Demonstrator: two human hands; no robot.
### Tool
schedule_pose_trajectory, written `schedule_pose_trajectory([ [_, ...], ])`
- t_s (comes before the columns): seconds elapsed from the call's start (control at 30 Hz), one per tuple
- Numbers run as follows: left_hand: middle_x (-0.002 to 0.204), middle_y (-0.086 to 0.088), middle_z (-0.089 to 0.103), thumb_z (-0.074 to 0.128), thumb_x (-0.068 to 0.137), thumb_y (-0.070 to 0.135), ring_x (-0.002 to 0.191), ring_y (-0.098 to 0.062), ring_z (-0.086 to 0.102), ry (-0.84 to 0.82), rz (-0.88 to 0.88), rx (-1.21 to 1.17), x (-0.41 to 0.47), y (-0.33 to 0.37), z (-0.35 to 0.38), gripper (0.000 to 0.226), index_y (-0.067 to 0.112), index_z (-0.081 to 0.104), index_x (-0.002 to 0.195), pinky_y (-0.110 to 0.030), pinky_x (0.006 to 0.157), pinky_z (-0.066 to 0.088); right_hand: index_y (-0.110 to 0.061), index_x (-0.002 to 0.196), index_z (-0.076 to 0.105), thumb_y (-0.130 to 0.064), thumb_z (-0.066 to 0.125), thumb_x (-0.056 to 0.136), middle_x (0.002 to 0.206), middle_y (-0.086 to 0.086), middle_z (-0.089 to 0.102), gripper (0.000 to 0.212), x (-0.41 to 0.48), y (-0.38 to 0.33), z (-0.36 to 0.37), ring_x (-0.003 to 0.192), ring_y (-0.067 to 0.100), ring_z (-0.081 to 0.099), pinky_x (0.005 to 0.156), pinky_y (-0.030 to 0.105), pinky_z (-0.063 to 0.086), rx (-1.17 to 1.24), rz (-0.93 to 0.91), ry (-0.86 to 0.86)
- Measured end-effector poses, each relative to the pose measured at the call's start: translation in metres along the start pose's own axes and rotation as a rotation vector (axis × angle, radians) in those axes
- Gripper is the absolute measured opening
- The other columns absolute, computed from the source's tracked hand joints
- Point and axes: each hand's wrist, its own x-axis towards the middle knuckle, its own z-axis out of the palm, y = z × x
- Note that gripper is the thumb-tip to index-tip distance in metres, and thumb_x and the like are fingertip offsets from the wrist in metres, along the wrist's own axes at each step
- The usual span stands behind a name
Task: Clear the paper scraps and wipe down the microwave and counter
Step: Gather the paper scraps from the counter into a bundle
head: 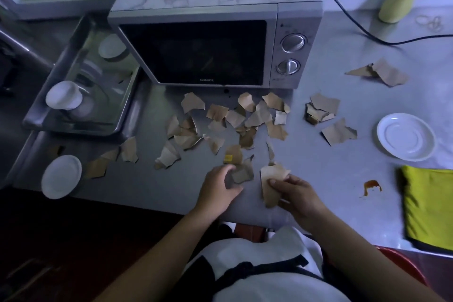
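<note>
The paper scraps (217,111) lie strewn mid-bench (318,179), between microwave (196,51) and near edge, just ahead of both hands. The left hand (219,189), nearer the heap, curls its fingers (227,168) round one scrap (242,175); the right hand (297,195) pinches a larger piece (270,179).

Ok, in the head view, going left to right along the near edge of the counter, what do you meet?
Small white plate → left hand gripping a paper scrap → right hand holding a larger scrap → brown spill → yellow cloth.
</note>
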Motion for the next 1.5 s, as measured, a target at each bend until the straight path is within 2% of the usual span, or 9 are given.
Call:
schedule_pose_trajectory([
  [0.07, 0.144, 0.001, 0.044, 0.078, 0.079, 0.041, 0.133, -0.020, 0.039, -0.035, 0.101, 0.257, 0.019, -0.001, 0.004, 0.075, 0.021, 0.045, 0.143, -0.029, 0.107, 0.034, -0.002, 0.087, 0.070, 0.001, 0.068, 0.088, 0.084, 0.018, 0.072, 0.004, -0.004, 0.000, -0.007, 0.070, 0.025, 0.070, 0.064, 0.032, 0.058, 0.005, -0.026, 0.067],
  [0.17, 0.156, -0.003, 0.030, 0.079, 0.077, 0.044, 0.143, -0.027, 0.028, -0.086, 0.185, 0.454, 0.042, 0.002, 0.011, 0.091, 0.017, 0.032, 0.151, -0.039, 0.115, 0.028, 0.004, 0.097, 0.069, 0.002, 0.068, 0.088, 0.087, 0.021, 0.071, 0.009, -0.008, 0.000, -0.016, 0.075, 0.030, 0.068, 0.069, 0.036, 0.059, 0.035, -0.039, 0.110],
  [0.57, 0.132, -0.004, 0.061, 0.067, 0.084, 0.021, 0.123, -0.026, 0.055, -0.057, 0.350, 0.477, 0.046, 0.002, 0.020, 0.042, 0.014, 0.063, 0.126, -0.038, 0.090, 0.050, 0.005, 0.097, 0.069, -0.001, 0.071, 0.087, 0.086, 0.018, 0.073, 0.012, -0.008, 0.010, -0.038, 0.069, 0.023, 0.071, 0.059, 0.030, 0.058, 0.075, -0.032, 0.188],
  [0.8, 0.116, -0.003, 0.061, 0.058, 0.090, 0.018, 0.113, -0.027, 0.053, -0.087, 0.374, 0.677, 0.043, 0.008, 0.026, 0.029, 0.015, 0.059, 0.118, -0.039, 0.077, 0.048, 0.004, 0.095, 0.070, 0.000, 0.072, 0.085, 0.086, 0.017, 0.074, 0.011, -0.010, 0.008, -0.037, 0.068, 0.023, 0.072, 0.057, 0.028, 0.058, 0.082, -0.044, 0.189],
  [1.07, 0.125, 0.000, 0.059, 0.064, 0.090, 0.026, 0.114, -0.024, 0.053, -0.102, 0.347, 0.634, 0.044, 0.011, 0.023, 0.031, 0.018, 0.059, 0.119, -0.038, 0.080, 0.048, 0.009, 0.102, 0.067, -0.002, 0.073, 0.086, 0.090, 0.018, 0.074, 0.021, -0.015, 0.005, -0.033, 0.075, 0.027, 0.071, 0.057, 0.029, 0.058, 0.060, -0.023, 0.182],
  [1.23, 0.119, -0.008, 0.060, 0.058, 0.093, 0.019, 0.110, -0.030, 0.058, -0.110, 0.373, 0.839, 0.039, 0.020, 0.029, 0.030, 0.012, 0.056, 0.121, -0.039, 0.081, 0.050, 0.010, 0.105, 0.066, -0.002, 0.072, 0.087, 0.094, 0.021, 0.072, 0.023, -0.017, 0.005, -0.032, 0.078, 0.029, 0.069, 0.058, 0.030, 0.058, 0.035, -0.020, 0.173],
  [1.3, 0.112, -0.010, 0.063, 0.060, 0.088, 0.012, 0.102, -0.029, 0.063, -0.080, 0.421, 0.944, 0.032, 0.027, 0.032, 0.031, 0.009, 0.060, 0.119, -0.037, 0.075, 0.053, 0.009, 0.103, 0.066, -0.002, 0.072, 0.087, 0.090, 0.021, 0.072, 0.020, -0.017, 0.004, -0.032, 0.074, 0.028, 0.069, 0.058, 0.031, 0.057, 0.031, -0.021, 0.172],
  [1.4, 0.072, 0.000, 0.067, 0.088, 0.049, 0.016, 0.061, -0.016, 0.067, -0.068, 0.497, 1.075, 0.023, 0.033, 0.029, 0.037, 0.016, 0.075, 0.083, -0.023, 0.042, 0.048, 0.007, 0.099, 0.068, -0.002, 0.072, 0.086, 0.086, 0.019, 0.073, 0.016, -0.018, 0.005, -0.032, 0.070, 0.025, 0.070, 0.057, 0.030, 0.058, 0.029, -0.025, 0.169],
  [1.5, 0.083, -0.003, 0.068, 0.082, 0.064, 0.010, 0.074, -0.020, 0.069, -0.006, 0.499, 0.985, 0.027, 0.029, 0.029, 0.035, 0.013, 0.072, 0.098, -0.029, 0.051, 0.052, 0.004, 0.095, 0.069, -0.002, 0.072, 0.087, 0.085, 0.017, 0.073, 0.010, -0.018, 0.006, -0.033, 0.072, 0.026, 0.070, 0.057, 0.030, 0.058, 0.024, -0.032, 0.179],
])
